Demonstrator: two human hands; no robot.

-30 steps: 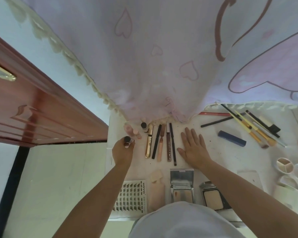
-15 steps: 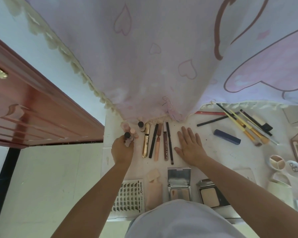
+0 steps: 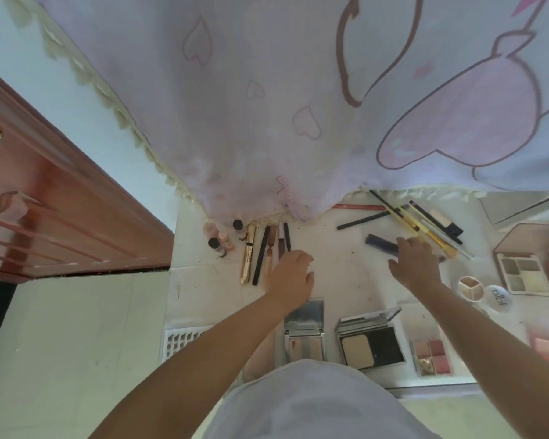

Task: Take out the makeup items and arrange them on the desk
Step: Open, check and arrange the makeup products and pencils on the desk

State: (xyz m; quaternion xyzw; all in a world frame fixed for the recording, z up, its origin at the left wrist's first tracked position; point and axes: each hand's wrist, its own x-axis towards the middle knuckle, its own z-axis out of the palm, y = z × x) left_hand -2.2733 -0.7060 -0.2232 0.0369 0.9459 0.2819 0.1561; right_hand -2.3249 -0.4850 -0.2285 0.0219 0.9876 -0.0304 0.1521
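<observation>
Small bottles (image 3: 220, 240): upright, left of the gold tube (image 3: 248, 253).
Left hand (image 3: 290, 275): right of the gold tube, fingers loosely curled, holding nothing.
Right hand (image 3: 415, 264): farther right, fingers spread, perhaps touching the blue tube (image 3: 381, 244).

Let go of the small dark-capped bottle (image 3: 216, 247), now standing on the desk (image 3: 339, 267) beside the other little bottles. Left hand (image 3: 290, 275) shifted rightward, now over the near ends of the pencils (image 3: 284, 240), fingers loosely curled and holding nothing. Right hand (image 3: 415, 264) lifted from the desk and carried right, reaching beside the blue tube (image 3: 381, 244).
</observation>
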